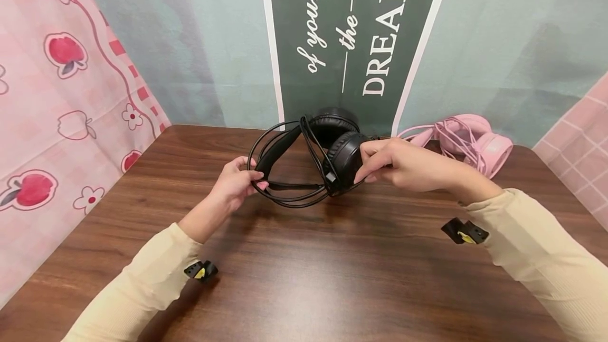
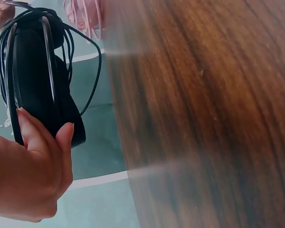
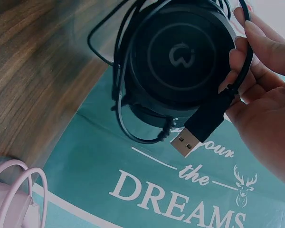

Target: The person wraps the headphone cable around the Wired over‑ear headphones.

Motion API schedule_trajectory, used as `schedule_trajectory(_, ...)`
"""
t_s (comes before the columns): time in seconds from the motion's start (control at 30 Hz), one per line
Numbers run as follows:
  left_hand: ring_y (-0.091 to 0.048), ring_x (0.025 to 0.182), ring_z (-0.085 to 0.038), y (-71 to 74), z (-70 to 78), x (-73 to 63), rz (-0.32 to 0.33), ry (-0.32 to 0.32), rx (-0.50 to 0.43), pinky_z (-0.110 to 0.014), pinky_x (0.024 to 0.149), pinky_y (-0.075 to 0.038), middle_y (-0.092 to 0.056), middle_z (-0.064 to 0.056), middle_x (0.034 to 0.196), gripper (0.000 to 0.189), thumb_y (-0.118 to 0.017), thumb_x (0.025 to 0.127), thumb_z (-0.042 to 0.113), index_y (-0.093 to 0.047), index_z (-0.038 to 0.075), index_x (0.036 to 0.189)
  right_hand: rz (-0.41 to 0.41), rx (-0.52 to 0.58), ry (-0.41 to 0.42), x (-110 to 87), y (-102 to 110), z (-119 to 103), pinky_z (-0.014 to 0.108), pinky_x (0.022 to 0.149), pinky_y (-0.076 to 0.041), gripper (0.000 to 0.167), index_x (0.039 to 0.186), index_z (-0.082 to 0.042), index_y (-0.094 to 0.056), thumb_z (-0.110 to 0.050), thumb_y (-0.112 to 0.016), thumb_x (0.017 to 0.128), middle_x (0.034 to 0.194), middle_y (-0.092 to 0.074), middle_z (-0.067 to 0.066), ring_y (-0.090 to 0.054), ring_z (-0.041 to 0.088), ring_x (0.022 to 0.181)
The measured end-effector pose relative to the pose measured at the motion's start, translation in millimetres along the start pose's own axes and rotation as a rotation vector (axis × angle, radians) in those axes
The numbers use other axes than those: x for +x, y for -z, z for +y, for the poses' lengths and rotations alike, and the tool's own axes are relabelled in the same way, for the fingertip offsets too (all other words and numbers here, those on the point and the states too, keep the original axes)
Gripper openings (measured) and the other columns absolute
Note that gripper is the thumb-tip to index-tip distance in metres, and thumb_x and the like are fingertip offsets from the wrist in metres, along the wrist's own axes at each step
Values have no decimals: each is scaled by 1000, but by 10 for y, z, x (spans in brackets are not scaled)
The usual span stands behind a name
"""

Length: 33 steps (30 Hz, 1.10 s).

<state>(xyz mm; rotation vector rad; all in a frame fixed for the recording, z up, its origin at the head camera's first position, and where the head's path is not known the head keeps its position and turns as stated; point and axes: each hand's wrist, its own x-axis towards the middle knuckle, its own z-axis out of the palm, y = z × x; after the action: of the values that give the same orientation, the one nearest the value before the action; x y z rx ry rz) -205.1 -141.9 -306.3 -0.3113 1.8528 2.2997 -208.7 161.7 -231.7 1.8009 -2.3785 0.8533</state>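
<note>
A pair of black over-ear headphones [image 1: 345, 154] is held up over the table, its thin black cable wound in loose loops around the headband and ear cups. My left hand [image 1: 235, 182] grips the headband [image 2: 35, 80] at its left end, along with some cable loops. At the other end, my right hand [image 1: 396, 161] pinches the cable [image 3: 249, 54] close to its USB plug [image 3: 206, 121] beside the ear cup. The plug's metal end points away from the hand in the right wrist view. That cup's outer face [image 3: 180, 57] carries a round logo.
Pink headphones [image 1: 496, 149] with a tangled pink cable lie at the table's back right. The brown wooden table [image 1: 304, 268] ends at a green cloth backdrop [image 1: 190, 41] with white lettering. Pink curtain [image 1: 28, 120] hangs at left, pink tile pattern [image 1: 579, 141] at right.
</note>
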Motion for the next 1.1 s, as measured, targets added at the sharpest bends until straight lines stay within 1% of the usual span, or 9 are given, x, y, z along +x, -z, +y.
schedule_trajectory(0.23, -55, 50, -11, -19, -70, 14, -36, 34, 69, -17, 50, -52, -37, -19, 96, 23, -42, 84, -19, -36, 1, 94, -9, 2, 4, -1, -3, 3, 17, 61, -41, 36, 88, -9, -73, 20, -58, 73, 69, -41, -8, -43, 5, 69)
schedule_trajectory(0.43, -55, 53, -12, -32, -109, 16, -67, 69, 106, -17, 50, -51, -39, -21, 97, 22, -43, 85, -18, -36, 0, 96, -4, -19, 9, -4, 14, 9, 17, 60, -40, 31, 87, -8, -73, 18, -61, 73, 71, -41, -8, -44, 5, 70)
schedule_trajectory(0.77, -55, 50, -11, -83, -144, 14, -85, 77, 129, -16, 48, -51, -38, -21, 98, 22, -43, 85, -18, -35, 0, 95, -1, -27, -1, -2, 29, 37, 16, 58, -40, 31, 86, -8, -73, 18, -61, 73, 70, -41, -8, -44, 4, 68)
schedule_trajectory(1.1, -55, 48, -12, -67, -215, 52, -92, 81, 161, -18, 47, -51, -38, -20, 95, 22, -43, 84, -19, -35, 1, 92, 4, -29, -26, -16, 51, 68, 16, 56, -39, 33, 86, -7, -73, 20, -59, 74, 69, -43, -9, -45, 4, 69)
